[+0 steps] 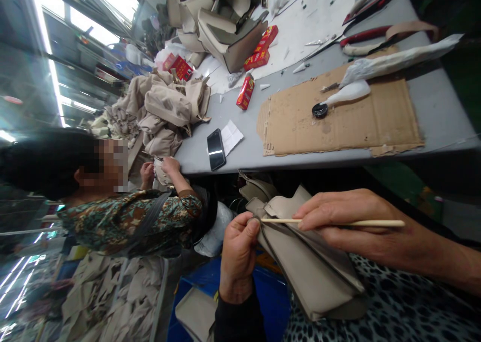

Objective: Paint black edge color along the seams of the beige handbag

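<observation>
Right hand (pixel 353 205) clamped on stick (pixel 379 223), left hand (pixel 237 257) on bag (pixel 308 267), taupe piece (pixel 197 312) in blue bin (pixel 203 274).

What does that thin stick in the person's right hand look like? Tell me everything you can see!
The stick is thin, straight and pale yellow, and looks like wood. It lies nearly level across the picture, above the person's lap. The fingers of the right hand hold it, hiding part of its middle, and one end pokes out bare past them. The other end meets the edge of a grey-beige bag, close to the left hand; its very tip is too small to make out.
</observation>
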Motion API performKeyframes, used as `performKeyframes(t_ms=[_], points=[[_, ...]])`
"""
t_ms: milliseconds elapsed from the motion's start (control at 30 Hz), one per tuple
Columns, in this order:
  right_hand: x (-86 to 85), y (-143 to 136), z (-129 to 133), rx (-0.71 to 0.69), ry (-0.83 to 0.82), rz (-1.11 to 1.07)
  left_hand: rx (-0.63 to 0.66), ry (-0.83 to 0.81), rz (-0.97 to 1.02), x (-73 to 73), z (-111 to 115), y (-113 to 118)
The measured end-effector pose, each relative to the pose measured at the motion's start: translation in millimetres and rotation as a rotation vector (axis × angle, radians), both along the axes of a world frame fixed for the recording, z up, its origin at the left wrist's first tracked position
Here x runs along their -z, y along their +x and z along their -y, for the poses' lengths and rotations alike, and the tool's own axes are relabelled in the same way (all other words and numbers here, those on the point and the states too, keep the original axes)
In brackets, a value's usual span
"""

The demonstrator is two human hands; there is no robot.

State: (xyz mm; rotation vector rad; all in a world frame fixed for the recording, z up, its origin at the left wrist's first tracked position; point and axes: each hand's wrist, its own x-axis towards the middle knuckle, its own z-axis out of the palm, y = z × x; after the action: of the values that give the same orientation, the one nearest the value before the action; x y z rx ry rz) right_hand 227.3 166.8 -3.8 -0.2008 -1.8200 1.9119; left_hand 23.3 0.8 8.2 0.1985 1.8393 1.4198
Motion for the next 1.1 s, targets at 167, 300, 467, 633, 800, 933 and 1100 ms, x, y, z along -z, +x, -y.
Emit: performKeyframes(t_ms=[167,300,467,633,800,933,1100], points=[[0.9,5.8,-1.0,-0.026,0.108,-0.007,0.013,-0.003,-0.014,-1.1,-0.9,0.9],[-1.6,7.9,-1.8,-0.041,0.184,-0.013,0.027,0.002,-0.012,-1.8,-1.7,1.7],[-1.4,8.8,-1.7,-0.047,0.284,-0.059,0.021,0.007,-0.016,-1.8,-2.6,2.1],[-1.6,18.5,-2.2,-0.057,0.308,-0.035,0.005,0.01,-0.036,-0.5,-2.7,3.3],[-6.0,31.0,-0.8,0.092,0.202,0.004,-0.023,0.035,-0.111,4.4,-1.4,6.4],[-6.0,34.2,0.0,0.221,0.145,0.003,-0.005,0.041,-0.134,8.1,0.6,7.7],[-7.2,34.2,-1.6,0.298,0.17,0.003,-0.014,0.057,-0.117,9.3,2.7,7.7]])
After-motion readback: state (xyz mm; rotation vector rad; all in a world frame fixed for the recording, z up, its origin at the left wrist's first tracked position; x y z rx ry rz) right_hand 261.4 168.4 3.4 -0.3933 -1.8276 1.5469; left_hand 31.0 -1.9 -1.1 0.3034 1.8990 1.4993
